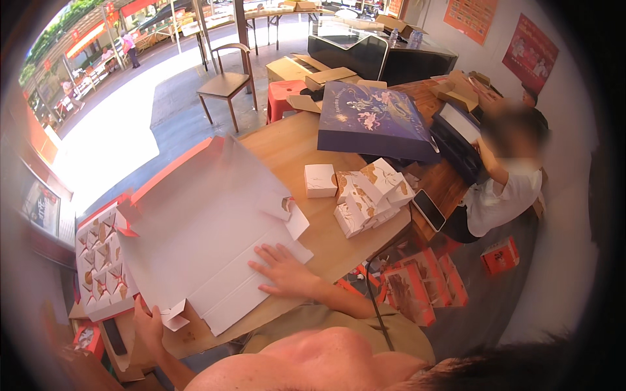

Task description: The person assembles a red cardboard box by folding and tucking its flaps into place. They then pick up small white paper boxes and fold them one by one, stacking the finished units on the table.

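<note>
A large unfolded cardboard box (195, 228), white inside with red outer edges, lies across the wooden table before me. My right hand (287, 272) rests flat on its near right part, fingers spread. At the near left corner, beside a small folded white flap (175, 317), my left hand (150, 324) is closed on the box's edge; its fingertips are partly hidden. Left of the sheet stands a tray of small white boxes (104, 260) in rows with pointed, folded tops. Across the table, several white and gold small boxes (368, 195) are piled, with a single white box (320, 180) beside them.
A big purple decorated box (375, 120) sits at the far right, near a phone (429, 210) and a seated person (508, 189). Red packages (424, 283) lie below on the right. A red stool (285, 98) and wooden chair (226, 83) stand beyond the table (277, 146).
</note>
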The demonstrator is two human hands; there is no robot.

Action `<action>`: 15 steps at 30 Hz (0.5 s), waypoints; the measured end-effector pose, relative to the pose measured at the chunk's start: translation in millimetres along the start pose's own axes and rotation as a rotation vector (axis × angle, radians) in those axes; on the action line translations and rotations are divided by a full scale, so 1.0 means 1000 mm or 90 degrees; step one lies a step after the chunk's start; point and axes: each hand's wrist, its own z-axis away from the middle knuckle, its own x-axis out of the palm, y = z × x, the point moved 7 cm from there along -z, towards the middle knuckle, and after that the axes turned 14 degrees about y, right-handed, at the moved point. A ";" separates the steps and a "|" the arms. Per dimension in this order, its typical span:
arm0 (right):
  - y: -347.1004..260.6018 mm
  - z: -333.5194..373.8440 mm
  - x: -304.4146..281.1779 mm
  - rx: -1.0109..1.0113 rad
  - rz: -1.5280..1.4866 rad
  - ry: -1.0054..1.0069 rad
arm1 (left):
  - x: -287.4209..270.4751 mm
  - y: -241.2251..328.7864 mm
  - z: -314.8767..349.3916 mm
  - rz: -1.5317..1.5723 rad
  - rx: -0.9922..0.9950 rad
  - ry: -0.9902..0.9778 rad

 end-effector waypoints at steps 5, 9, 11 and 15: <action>-0.004 -0.001 -0.003 -0.020 -0.008 0.025 | 0.047 -0.073 -0.030 0.371 -0.044 -0.165; -0.004 -0.001 0.000 -0.030 -0.001 0.035 | 0.059 -0.083 -0.044 0.518 -0.124 -0.258; 0.000 0.001 0.001 -0.025 0.011 0.035 | 0.060 -0.061 -0.045 0.581 -0.189 -0.312; -0.001 0.001 0.006 -0.027 -0.001 0.039 | 0.064 -0.071 -0.057 0.617 -0.184 -0.350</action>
